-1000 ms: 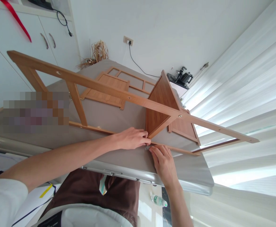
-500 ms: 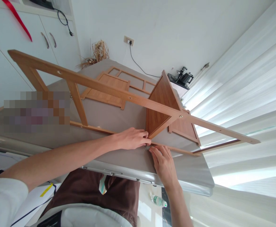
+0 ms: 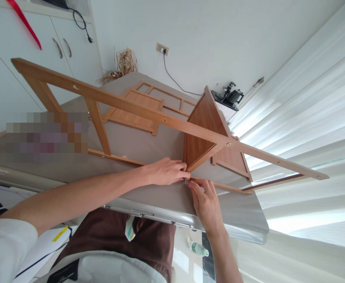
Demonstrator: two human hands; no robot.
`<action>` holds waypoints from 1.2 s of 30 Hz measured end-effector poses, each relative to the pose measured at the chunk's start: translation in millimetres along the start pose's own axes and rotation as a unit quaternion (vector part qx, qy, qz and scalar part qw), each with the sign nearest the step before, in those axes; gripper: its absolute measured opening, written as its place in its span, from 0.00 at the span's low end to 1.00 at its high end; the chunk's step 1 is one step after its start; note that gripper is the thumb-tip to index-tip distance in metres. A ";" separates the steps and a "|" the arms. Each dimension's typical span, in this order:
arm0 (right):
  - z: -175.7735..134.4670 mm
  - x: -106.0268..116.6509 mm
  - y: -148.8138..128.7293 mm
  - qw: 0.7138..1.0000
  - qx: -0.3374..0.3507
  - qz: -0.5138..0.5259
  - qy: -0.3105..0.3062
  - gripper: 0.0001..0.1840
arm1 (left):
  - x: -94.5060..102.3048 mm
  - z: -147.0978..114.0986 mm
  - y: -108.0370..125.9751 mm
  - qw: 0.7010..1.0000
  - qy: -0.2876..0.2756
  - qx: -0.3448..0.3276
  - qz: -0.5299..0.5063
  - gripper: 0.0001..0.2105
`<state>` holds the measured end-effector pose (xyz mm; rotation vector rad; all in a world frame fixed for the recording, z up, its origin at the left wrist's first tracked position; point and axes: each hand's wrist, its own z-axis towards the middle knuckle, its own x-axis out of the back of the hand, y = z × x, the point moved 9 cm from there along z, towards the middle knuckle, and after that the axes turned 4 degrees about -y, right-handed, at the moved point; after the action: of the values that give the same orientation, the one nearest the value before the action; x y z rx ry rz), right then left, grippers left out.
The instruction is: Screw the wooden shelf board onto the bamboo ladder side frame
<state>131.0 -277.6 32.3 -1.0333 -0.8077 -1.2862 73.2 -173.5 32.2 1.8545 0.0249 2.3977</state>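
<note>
A ladder-like wooden frame [image 3: 148, 112] with bolt holes along its upper rail stands on its side on the grey-covered table. Joined to it crosswise is a wooden panel [image 3: 197, 135]. My left hand [image 3: 168, 171] is closed around the lower rail, its fingertips at the panel's near bottom corner. Just right of it, my right hand [image 3: 207, 200] pinches a small metal piece [image 3: 185, 182] at that joint. Too little of the metal piece shows to tell its kind.
More wooden panels lie flat behind the frame, one at left [image 3: 137, 110] and one at right [image 3: 231, 159]. A blurred patch covers the table's left end. A black kettle [image 3: 235, 97] stands beyond, and a plastic bottle [image 3: 198, 249] is below the table edge [image 3: 219, 232].
The view has shifted slightly. Both hands stay at the same joint, with the right fingers turned a little. The frame and panel keep their places.
</note>
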 end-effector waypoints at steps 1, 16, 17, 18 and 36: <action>0.4 0.0 -1.0 1.000 0.001 0.000 0.002 0.12 | 0.1 -0.1 0.1 1.000 0.001 0.000 0.003 0.05; 1.7 2.8 0.0 0.999 -0.009 0.013 0.036 0.07 | 0.2 -0.3 0.6 1.000 -0.008 0.004 -0.002 0.06; 0.6 1.9 1.3 0.999 -0.011 0.012 0.036 0.07 | 0.3 -0.3 0.5 1.000 -0.007 0.004 -0.005 0.06; -0.5 0.7 2.5 0.999 -0.013 0.012 0.035 0.07 | 0.2 -0.3 0.4 1.000 -0.007 0.005 -0.008 0.06; -4.3 -9.0 17.3 0.992 -0.067 0.102 0.024 0.07 | -1.7 -0.6 0.6 1.000 -0.015 0.008 0.004 0.09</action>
<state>146.6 -278.6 19.9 -1.1559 -0.5700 -1.1966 73.1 -174.2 30.5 1.9007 0.0333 2.3821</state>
